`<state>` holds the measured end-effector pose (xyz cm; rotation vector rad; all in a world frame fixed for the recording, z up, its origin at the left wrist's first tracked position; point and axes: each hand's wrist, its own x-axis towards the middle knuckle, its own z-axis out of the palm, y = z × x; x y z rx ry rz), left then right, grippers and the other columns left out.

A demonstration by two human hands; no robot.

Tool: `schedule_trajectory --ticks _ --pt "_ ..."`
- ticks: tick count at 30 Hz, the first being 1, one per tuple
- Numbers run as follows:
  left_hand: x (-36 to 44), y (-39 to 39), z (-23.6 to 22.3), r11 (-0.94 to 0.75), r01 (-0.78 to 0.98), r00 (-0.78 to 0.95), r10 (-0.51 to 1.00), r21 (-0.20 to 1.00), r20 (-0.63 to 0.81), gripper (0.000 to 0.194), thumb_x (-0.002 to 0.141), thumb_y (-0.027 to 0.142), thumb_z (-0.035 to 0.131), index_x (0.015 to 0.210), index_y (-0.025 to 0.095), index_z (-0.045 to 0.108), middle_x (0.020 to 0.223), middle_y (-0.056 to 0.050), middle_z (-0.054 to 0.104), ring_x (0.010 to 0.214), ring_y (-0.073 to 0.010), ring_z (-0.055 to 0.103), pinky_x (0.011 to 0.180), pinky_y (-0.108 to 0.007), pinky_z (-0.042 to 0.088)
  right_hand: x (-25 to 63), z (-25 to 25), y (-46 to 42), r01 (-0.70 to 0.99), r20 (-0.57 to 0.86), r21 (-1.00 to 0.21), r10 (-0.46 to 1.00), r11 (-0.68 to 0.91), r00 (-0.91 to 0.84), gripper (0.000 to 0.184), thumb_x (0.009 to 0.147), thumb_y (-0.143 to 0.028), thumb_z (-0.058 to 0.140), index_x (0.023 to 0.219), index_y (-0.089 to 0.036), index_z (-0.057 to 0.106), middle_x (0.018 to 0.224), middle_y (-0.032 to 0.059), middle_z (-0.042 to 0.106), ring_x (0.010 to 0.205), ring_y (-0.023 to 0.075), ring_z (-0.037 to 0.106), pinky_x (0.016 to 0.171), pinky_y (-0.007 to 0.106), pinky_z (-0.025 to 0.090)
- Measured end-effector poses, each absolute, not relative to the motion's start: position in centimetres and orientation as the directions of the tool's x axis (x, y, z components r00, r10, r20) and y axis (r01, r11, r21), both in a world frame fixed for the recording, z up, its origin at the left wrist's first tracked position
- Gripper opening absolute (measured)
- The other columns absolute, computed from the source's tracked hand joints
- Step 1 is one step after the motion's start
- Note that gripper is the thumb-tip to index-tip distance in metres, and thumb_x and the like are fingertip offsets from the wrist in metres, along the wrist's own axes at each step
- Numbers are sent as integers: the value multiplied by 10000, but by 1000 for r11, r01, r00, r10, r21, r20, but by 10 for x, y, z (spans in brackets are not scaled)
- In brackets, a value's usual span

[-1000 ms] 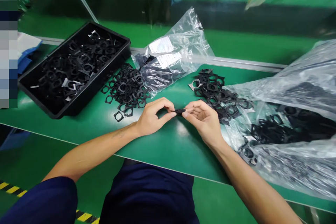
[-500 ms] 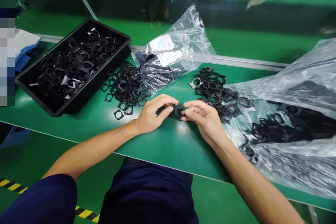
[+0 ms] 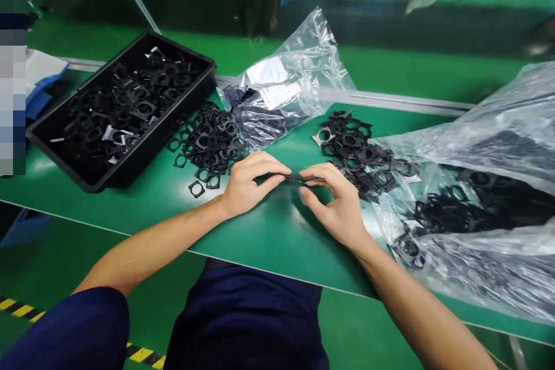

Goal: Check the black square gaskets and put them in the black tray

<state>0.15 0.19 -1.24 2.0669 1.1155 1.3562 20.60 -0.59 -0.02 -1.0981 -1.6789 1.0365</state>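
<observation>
Between finger and thumb, my left hand (image 3: 251, 182) pinches a small black plastic part (image 3: 295, 178), seen nearly edge-on above the table. On its other side is my right hand (image 3: 336, 199), thumb and fingers spread apart, the fingertips close to the part's right end; whether they touch it I cannot tell. Beyond my left hand lies a pile of thin black square frames with round holes (image 3: 208, 139). Past my right hand is a heap of bulkier black ring-shaped parts (image 3: 358, 150), a few with a silvery face.
A black bin (image 3: 110, 179) of mixed black parts stands at left. Behind the frame pile lies a clear bag (image 3: 303, 81) with paper labels. A large open plastic bag (image 3: 485, 139) of black parts covers the right side of the green table (image 3: 269, 248).
The black part has turned from face-on to nearly edge-on. My right thumb has come away from it and its fingers have spread, while my left hand keeps its pinch.
</observation>
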Motion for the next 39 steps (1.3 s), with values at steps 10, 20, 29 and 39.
schedule_trajectory --ticks 10,20,29,39 --pt "3 1 -13 -601 364 249 799 712 547 84 912 241 685 854 183 699 779 -24 713 724 -135 629 712 -278 502 209 -4 -5 324 336 -853 905 410 -262 43 887 -228 692 853 -250 681 907 54 692 863 221 644 806 400 542" --pt "0 2 -14 -576 327 304 814 749 494 78 929 203 633 878 188 689 813 -29 696 760 -144 629 726 -284 511 208 -4 -6 308 318 -865 907 396 -275 55 906 -260 669 851 -254 677 916 57 684 872 224 646 843 423 562" --pt "6 5 -23 -205 107 244 954 973 174 284 856 440 735 851 160 692 745 -16 687 665 -125 642 654 -258 541 204 -4 -4 86 1 -996 979 18 -203 294 810 -486 779 857 -228 647 835 23 664 747 167 665 733 311 592" --pt "4 7 -23 33 -42 228 973 999 -23 359 741 466 839 819 139 712 762 -49 759 678 -150 727 655 -257 603 203 -5 -4 60 -53 -997 969 -39 -243 384 749 -570 805 846 -226 665 777 19 684 719 176 679 703 317 591"
